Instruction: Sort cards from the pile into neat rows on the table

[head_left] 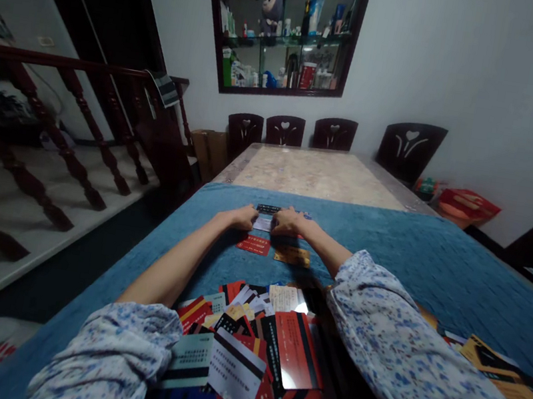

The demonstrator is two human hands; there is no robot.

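While the left hand [244, 217] and right hand [288, 221] rest over the blue cloth [420, 254], a pale card [262, 224] lies between them, its side edges at their fingers. I cannot tell whether either hand's fingers pinch it. A dark card [268, 209] lies just beyond, a red card [254, 245] nearer.
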